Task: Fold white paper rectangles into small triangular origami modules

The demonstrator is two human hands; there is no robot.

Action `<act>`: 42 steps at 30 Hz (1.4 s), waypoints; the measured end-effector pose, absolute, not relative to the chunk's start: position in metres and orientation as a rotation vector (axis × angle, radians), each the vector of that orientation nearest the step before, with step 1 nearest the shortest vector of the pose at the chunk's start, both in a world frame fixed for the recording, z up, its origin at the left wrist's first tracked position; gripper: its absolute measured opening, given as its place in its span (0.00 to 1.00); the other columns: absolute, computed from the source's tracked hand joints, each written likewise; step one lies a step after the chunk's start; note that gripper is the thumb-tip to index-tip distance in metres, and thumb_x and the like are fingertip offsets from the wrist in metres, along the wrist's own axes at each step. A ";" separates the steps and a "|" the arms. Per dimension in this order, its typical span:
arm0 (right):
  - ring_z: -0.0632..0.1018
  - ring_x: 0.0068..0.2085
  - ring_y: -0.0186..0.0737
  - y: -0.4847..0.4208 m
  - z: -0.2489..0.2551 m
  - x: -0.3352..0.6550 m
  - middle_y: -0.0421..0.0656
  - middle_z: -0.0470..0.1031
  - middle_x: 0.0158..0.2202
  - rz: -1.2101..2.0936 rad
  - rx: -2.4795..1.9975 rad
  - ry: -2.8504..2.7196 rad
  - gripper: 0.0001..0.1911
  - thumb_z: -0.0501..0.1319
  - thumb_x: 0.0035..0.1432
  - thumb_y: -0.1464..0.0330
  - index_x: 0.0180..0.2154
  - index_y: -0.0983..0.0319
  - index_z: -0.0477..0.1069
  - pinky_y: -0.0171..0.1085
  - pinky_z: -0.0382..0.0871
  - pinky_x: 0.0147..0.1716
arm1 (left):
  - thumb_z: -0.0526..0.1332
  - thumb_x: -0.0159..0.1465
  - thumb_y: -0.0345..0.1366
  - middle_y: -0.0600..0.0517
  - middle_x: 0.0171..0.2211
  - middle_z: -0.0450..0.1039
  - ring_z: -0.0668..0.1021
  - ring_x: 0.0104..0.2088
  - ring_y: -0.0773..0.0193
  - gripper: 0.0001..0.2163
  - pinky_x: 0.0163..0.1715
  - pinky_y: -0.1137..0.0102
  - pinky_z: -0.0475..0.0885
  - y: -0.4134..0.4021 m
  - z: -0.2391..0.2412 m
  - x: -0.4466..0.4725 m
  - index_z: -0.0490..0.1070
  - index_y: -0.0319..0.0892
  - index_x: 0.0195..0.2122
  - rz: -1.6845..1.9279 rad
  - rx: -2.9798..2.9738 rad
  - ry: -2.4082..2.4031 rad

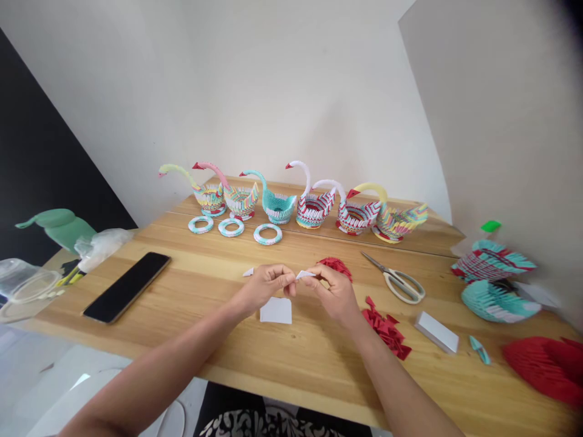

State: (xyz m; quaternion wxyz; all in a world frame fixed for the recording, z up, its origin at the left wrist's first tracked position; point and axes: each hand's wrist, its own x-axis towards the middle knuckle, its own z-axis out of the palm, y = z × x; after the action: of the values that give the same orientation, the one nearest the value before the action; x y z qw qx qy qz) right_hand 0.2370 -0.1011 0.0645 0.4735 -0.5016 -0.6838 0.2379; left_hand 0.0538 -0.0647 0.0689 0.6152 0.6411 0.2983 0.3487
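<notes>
Above the middle of the wooden table, my left hand (pixel 268 285) and my right hand (pixel 334 292) meet at a small folded piece of white paper (pixel 305 274). The fingers of both hands are pinched on it, the left at its left end and the right along its right side. Just below them lies a stack of small white paper sheets (pixel 276 311). A small folded white triangle (pixel 248 272) rests left of my left hand. Red folded paper pieces (pixel 387 331) are heaped by my right wrist, and another red pile (pixel 337 266) sits behind my right hand.
Several folded-paper swans (pixel 279 207) line the back, with paper rings (pixel 268 234) before them. Scissors (pixel 401 284), a white block (pixel 436 331) and more paper bodies (pixel 498 300) are at the right. A phone (pixel 128 286) lies left; a green bottle (pixel 61 227) stands beyond the edge.
</notes>
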 end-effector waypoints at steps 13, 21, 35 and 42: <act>0.76 0.31 0.40 -0.101 0.065 0.234 0.42 0.79 0.29 0.508 -1.143 -1.683 0.07 0.61 0.57 0.66 0.30 0.57 0.77 0.37 0.66 0.33 | 0.65 0.55 0.46 0.52 0.23 0.74 0.72 0.26 0.68 0.14 0.32 0.71 0.67 -0.065 0.070 0.053 0.73 0.39 0.25 0.807 1.358 0.650; 0.76 0.30 0.40 -0.102 0.065 0.233 0.42 0.79 0.28 0.492 -1.149 -1.670 0.07 0.61 0.57 0.67 0.30 0.58 0.78 0.36 0.67 0.32 | 0.66 0.55 0.45 0.51 0.24 0.75 0.72 0.25 0.68 0.13 0.32 0.72 0.67 -0.064 0.068 0.053 0.74 0.38 0.25 0.795 1.331 0.627; 0.76 0.31 0.38 -0.101 0.062 0.235 0.40 0.79 0.30 0.447 -1.098 -1.717 0.06 0.61 0.58 0.69 0.32 0.57 0.78 0.36 0.67 0.34 | 0.64 0.57 0.41 0.52 0.24 0.75 0.73 0.26 0.69 0.11 0.33 0.73 0.67 -0.064 0.071 0.051 0.75 0.38 0.24 0.781 1.347 0.668; 0.75 0.30 0.38 -0.103 0.062 0.232 0.41 0.78 0.28 0.477 -1.156 -1.688 0.05 0.61 0.58 0.67 0.32 0.59 0.76 0.35 0.66 0.32 | 0.63 0.57 0.40 0.53 0.23 0.74 0.72 0.26 0.69 0.10 0.32 0.73 0.67 -0.066 0.072 0.053 0.72 0.39 0.23 0.817 1.380 0.727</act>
State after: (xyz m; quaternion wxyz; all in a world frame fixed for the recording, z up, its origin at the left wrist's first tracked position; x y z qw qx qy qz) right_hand 0.2319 -0.1030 0.0621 0.4975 -0.4773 -0.6971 0.1969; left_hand 0.0532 -0.0656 0.0720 0.6370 0.6041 0.3184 0.3578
